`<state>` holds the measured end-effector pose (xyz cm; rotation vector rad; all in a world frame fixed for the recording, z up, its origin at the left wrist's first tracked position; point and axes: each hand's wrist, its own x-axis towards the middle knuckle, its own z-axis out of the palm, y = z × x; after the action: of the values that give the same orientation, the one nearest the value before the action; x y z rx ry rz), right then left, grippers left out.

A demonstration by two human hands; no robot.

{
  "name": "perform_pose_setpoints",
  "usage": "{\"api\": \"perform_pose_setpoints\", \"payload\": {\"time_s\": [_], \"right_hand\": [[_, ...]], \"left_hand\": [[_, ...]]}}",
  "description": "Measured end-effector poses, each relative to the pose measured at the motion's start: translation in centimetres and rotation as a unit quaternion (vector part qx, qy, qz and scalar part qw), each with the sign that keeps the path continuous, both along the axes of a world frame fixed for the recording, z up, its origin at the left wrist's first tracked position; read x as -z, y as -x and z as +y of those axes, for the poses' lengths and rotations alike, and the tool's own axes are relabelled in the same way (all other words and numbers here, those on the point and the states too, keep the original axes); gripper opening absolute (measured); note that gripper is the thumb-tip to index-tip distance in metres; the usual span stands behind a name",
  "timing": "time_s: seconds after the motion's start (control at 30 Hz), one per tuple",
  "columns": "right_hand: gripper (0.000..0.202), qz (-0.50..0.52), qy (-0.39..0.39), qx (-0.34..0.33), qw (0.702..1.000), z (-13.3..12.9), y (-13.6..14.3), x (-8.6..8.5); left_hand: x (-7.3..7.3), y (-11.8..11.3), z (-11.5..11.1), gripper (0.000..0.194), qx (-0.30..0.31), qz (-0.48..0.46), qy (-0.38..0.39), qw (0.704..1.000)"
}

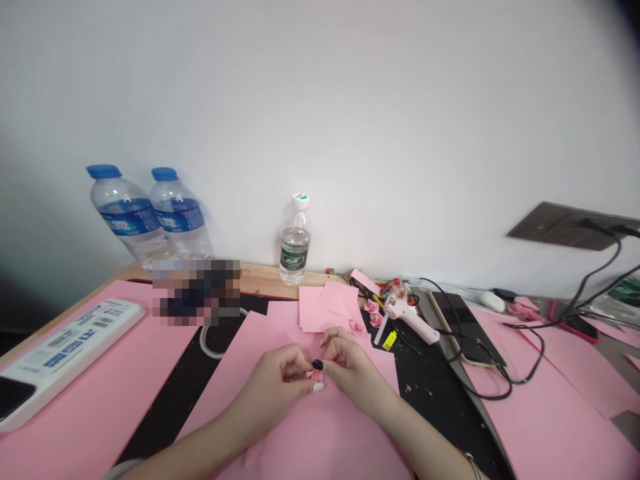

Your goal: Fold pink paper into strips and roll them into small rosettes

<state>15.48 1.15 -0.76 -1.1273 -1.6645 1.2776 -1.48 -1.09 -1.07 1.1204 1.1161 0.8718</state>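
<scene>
Between the fingertips of both hands is a small pink paper flower (315,375), mostly covered by the fingers. My left hand (284,375) pinches it from the left, thumb at its lower edge. From the right, my right hand (349,363) closes on it with a dark-nailed thumb at its top. Under both hands lie large pink paper sheets (320,440). Just beyond them rest several square pink paper pieces (320,310) and finished-looking paper roses (357,327).
A glue gun (407,317) with a black cord lies right of the roses, beside a phone (467,327). A small water bottle (295,243) and two larger bottles (131,217) stand by the wall. At left are a white box-like device (70,360) and a tape roll (210,343).
</scene>
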Motion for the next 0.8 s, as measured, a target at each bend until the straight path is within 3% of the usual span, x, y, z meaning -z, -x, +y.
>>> {"api": "perform_pose_setpoints", "payload": {"time_s": [0.23, 0.4, 0.57, 0.67, 0.8], "right_hand": [[0.027, 0.001, 0.022, -0.028, 0.999, 0.3, -0.3, 0.6], [0.010, -0.031, -0.121, 0.040, 0.991, -0.1, 0.0, 0.0], [0.021, -0.120, -0.280, 0.027, 0.952, -0.6, -0.5, -0.1], [0.025, -0.173, -0.318, -0.002, 0.932, -0.7, -0.6, 0.1], [0.025, -0.194, -0.318, -0.013, 0.928, -0.6, -0.5, 0.2]], "left_hand": [[-0.3, -0.1, -0.1, 0.023, 0.011, 0.000, 0.007, 1.000], [0.0, 0.1, 0.6, 0.024, -0.013, -0.062, 0.017, 0.998], [-0.5, 0.3, 1.0, 0.026, -0.042, -0.092, 0.037, 0.994], [-0.5, 0.3, 0.9, 0.024, -0.036, -0.104, 0.035, 0.993], [0.0, 0.3, 0.8, 0.020, -0.031, -0.094, 0.015, 0.995]]}}
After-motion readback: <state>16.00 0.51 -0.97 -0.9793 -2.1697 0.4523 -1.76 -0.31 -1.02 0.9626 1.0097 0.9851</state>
